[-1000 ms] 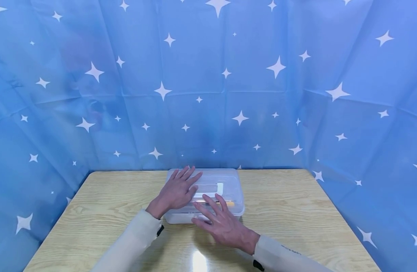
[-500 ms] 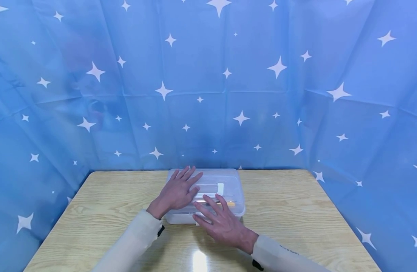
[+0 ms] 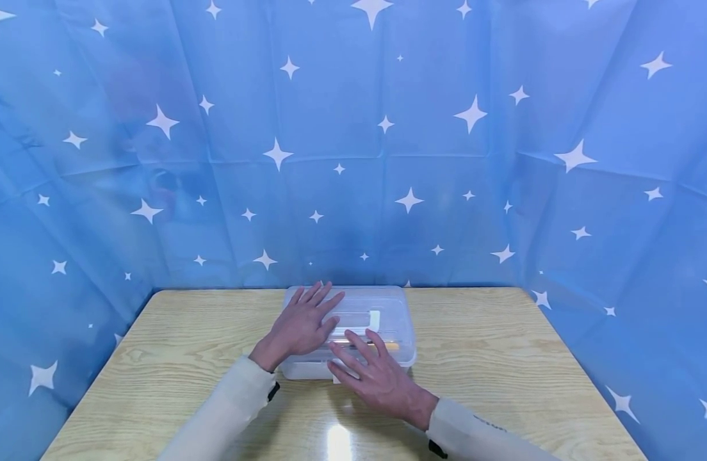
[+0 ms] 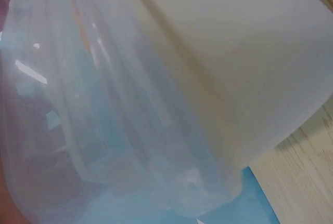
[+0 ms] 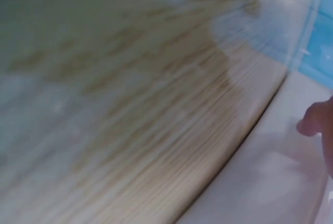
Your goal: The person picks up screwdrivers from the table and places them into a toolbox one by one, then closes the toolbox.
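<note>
A translucent plastic storage box (image 3: pixel 390 299) with its lid on sits at the back of the table. My left hand (image 3: pixel 300 326) rests on the left part of the lid, fingers straight and spread. Over the front right edge is my right hand (image 3: pixel 385 387), its fingers spread over the lid and the thumb at the front wall. Beside that thumb a small pale tab, apparently a latch (image 3: pixel 336 381), sticks out below the front rim. An orange-ended thin item (image 3: pixel 392 346) shows through the lid. The right wrist view catches one fingertip (image 5: pixel 312 122) near the pale box wall.
The wood-grain table (image 3: pixel 492 358) extends to both sides and in front of the box. Behind it hangs a blue curtain (image 3: pixel 342 128) with white stars, which also closes in both sides. A bright light reflection lies near the front of the table.
The pale tab at the box's front now juts downward below the rim, where one second ago it did not. My right thumb has shifted slightly; my left hand stays put.
</note>
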Available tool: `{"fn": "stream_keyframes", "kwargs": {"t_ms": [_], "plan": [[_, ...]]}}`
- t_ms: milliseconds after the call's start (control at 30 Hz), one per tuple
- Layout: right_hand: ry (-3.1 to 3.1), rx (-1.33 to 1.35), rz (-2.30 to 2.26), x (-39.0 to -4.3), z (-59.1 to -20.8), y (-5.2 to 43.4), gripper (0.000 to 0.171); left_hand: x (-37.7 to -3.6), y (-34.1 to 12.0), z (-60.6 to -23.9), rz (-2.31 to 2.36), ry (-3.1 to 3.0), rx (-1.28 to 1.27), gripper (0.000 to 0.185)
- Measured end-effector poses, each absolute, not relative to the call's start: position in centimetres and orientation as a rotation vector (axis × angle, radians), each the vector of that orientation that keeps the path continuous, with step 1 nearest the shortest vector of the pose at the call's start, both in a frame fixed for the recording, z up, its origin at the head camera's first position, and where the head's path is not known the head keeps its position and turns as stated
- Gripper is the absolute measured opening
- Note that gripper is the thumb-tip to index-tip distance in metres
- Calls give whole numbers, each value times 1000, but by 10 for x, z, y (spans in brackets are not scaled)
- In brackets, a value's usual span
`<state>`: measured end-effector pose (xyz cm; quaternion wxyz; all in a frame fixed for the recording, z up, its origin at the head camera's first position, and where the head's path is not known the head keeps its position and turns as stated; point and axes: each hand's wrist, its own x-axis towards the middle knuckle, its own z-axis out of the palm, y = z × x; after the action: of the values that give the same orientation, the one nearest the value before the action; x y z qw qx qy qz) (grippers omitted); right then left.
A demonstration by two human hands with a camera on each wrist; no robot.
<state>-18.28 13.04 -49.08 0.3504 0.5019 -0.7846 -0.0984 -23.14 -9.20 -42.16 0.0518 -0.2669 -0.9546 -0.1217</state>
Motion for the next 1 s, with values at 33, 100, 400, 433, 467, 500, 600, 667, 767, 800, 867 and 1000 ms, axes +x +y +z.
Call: {"fn": "stream_keyframes", "kwargs": {"t_ms": [33,100,400,433,467,500,600,667,767,800,867,1000], "plan": [[-2029,1300,-253,-183,-491,130,47,-231,-92,-422,-372,-2904,-813,53],[-2026,1299,-250,-183,-491,130,48,-231,-92,-422,-374,-2904,-814,53],[-2037,1310,-192,-185,-493,131,54,-232,-92,-421,-374,-2917,-814,53],[-2039,1308,-183,-185,-493,131,50,-232,-92,-421,-372,-2918,-815,53],[-2040,1307,-173,-185,-493,131,46,-232,-92,-421,-370,-2920,-816,53],[-2038,1304,-164,-185,-493,131,43,-232,-93,-421,-369,-2920,-817,53],[-2028,1297,-148,-186,-493,131,41,-233,-93,-421,-364,-2915,-818,54],[-2026,1292,-141,-186,-494,130,43,-233,-94,-422,-362,-2911,-818,54],[-2019,1280,-130,-186,-494,130,44,-233,-93,-422,-362,-2911,-817,53],[-2016,1276,-128,-186,-495,130,44,-233,-93,-422,-360,-2913,-815,53],[-2014,1269,-122,-186,-496,129,44,-233,-93,-422,-360,-2917,-813,53],[-2007,1258,-121,-186,-497,129,43,-232,-93,-422,-355,-2919,-811,53]]}}
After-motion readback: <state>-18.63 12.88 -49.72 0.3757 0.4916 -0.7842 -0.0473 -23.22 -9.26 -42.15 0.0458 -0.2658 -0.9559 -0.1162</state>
